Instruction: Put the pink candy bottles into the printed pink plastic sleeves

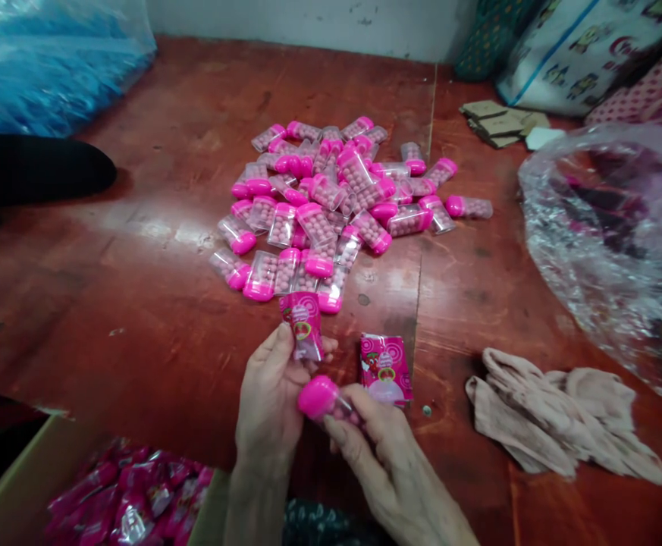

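My left hand point(271, 394) pinches a pink printed wrapper sleeve point(306, 327) upright between thumb and fingers. In my right hand point(381, 447) is a small clear candy container point(339, 406) with a pink cap, its cap end pointing left toward my left palm. Pale pink balls show through its side. Just beyond my right hand, a stack of flat pink printed sleeves point(386, 368) lies on the table. Past both hands spreads a loose pile of pink-capped candy containers point(324, 193), lying at many angles.
A cardboard box point(214, 508) at the lower left holds many pink wrapped packs point(131, 497). A crumpled beige cloth point(558, 417) and a clear plastic bag point(609, 250) lie to the right. Brown card pieces point(501, 121) rest behind; a bag of blue pieces point(51, 68) stands far left.
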`<state>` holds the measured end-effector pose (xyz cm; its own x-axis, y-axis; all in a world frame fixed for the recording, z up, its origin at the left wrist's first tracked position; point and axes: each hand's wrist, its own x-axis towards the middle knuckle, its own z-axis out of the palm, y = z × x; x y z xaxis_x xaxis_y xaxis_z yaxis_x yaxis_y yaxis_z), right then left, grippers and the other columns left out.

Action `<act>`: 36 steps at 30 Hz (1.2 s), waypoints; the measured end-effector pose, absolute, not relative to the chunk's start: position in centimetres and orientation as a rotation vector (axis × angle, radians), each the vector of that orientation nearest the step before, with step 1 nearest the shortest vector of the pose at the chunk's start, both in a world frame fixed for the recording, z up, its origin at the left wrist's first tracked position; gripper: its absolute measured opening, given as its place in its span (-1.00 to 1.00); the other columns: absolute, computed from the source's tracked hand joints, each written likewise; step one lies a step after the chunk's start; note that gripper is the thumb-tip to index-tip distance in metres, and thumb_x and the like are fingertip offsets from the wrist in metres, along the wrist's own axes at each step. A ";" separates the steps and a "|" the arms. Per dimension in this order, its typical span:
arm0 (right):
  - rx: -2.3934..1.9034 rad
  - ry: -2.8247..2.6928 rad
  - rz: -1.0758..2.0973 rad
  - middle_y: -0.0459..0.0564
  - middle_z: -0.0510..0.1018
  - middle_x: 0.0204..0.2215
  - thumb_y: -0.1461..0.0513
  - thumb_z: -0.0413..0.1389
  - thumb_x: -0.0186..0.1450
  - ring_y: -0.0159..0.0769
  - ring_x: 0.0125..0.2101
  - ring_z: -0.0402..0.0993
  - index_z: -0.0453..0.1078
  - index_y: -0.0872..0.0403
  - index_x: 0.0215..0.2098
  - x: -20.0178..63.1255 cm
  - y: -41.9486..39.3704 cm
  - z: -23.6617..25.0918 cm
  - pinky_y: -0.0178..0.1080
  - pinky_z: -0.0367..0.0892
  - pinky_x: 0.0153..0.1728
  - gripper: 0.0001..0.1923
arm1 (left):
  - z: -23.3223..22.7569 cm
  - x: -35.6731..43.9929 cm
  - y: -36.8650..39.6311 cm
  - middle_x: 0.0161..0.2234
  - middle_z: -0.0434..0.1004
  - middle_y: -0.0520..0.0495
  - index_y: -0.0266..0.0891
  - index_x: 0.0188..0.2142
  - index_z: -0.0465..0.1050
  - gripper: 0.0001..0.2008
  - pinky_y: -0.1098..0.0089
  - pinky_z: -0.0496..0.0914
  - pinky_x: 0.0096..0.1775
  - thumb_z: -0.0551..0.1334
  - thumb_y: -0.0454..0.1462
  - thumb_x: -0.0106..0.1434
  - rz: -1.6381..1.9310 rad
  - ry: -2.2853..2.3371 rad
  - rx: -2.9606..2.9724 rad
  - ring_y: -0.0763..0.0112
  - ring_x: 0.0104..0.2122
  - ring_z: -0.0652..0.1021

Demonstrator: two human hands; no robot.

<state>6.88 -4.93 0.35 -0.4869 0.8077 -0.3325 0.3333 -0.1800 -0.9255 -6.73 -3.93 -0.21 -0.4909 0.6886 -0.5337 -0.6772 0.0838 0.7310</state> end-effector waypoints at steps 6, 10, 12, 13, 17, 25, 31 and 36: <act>-1.284 -2.003 1.653 -0.04 0.47 -0.38 0.07 -0.08 0.33 -0.30 -0.36 0.43 0.31 -0.04 0.00 8.4 -6.3 0.5 -0.29 0.37 -0.31 -0.67 | -0.4 -6.2 -4.1 -0.70 0.31 0.12 -0.27 -0.49 0.43 -0.81 0.54 0.15 -0.64 0.28 -0.18 0.11 1.422 1.394 0.241 0.62 -0.74 0.25; -1.294 -2.024 1.585 -0.01 0.46 -0.37 0.05 -0.12 0.34 -0.29 -0.38 0.48 0.25 -0.04 0.07 9.1 -7.7 0.4 -0.28 0.42 -0.30 -0.61 | 0.1 -5.0 -5.4 -0.74 0.17 0.17 -0.24 -0.54 0.38 -0.77 0.55 0.07 -0.69 0.26 -0.14 0.11 1.369 1.419 0.190 0.65 -0.78 0.10; -1.294 -2.008 1.554 -0.02 0.48 -0.35 0.06 -0.11 0.34 -0.29 -0.38 0.51 0.24 -0.07 0.08 8.8 -8.4 0.5 -0.31 0.43 -0.32 -0.62 | 0.6 -5.1 -6.0 -0.74 0.17 0.17 -0.24 -0.55 0.37 -0.76 0.55 0.09 -0.68 0.26 -0.14 0.11 1.388 1.424 0.171 0.66 -0.77 0.10; -1.300 -2.000 1.530 -0.01 0.49 -0.33 0.06 -0.10 0.34 -0.28 -0.36 0.51 0.24 -0.09 0.09 8.5 -8.8 0.5 -0.32 0.43 -0.32 -0.62 | 0.8 -5.3 -6.1 -0.73 0.18 0.16 -0.24 -0.55 0.37 -0.77 0.56 0.12 -0.67 0.27 -0.15 0.10 1.414 1.443 0.162 0.66 -0.76 0.11; -1.375 -1.948 1.501 -0.03 0.51 -0.19 0.08 -0.02 0.29 -0.22 -0.24 0.51 0.24 -0.15 0.09 7.1 -9.6 0.6 -0.33 0.44 -0.33 -0.61 | 0.8 -6.4 -5.7 -0.70 0.26 0.14 -0.26 -0.59 0.37 -0.77 0.57 0.22 -0.61 0.34 -0.19 0.03 1.534 1.476 0.140 0.63 -0.71 0.25; -1.128 -1.627 1.957 -0.14 0.50 -0.49 0.21 0.12 0.16 -0.37 -0.48 0.41 0.34 0.01 -0.42 7.6 -5.3 1.0 -0.40 0.34 -0.45 -0.96 | -0.1 -6.7 -3.8 -0.48 0.54 -0.04 -0.34 -0.46 0.50 -0.87 0.43 0.41 -0.32 0.31 -0.27 0.08 1.766 1.238 0.053 0.48 -0.44 0.49; -1.244 -1.543 1.280 -0.07 0.51 -0.32 0.28 0.16 0.18 -0.35 -0.34 0.45 0.38 0.04 -0.15 6.6 -2.6 0.9 -0.36 0.35 -0.28 -0.76 | 0.7 -4.8 -4.7 -0.41 0.55 -0.08 -0.34 -0.35 0.53 -0.82 0.41 0.41 -0.29 0.21 -0.25 0.19 1.678 1.101 -0.069 0.44 -0.40 0.50; -1.190 -1.444 1.251 -0.05 0.53 -0.41 0.29 0.16 0.19 -0.30 -0.36 0.46 0.47 0.09 -0.36 5.7 -2.0 0.1 -0.30 0.37 -0.31 -0.95 | 0.6 -3.5 -5.3 -0.46 0.55 -0.09 -0.35 -0.41 0.54 -0.80 0.41 0.41 -0.30 0.20 -0.24 0.19 1.635 1.069 -0.076 0.42 -0.41 0.50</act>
<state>5.66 -2.02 0.13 -0.1733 0.9847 0.0207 0.1201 0.0420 -0.9919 -3.47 -5.35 0.59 -0.3732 0.7460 -0.5516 -0.8044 0.0360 0.5930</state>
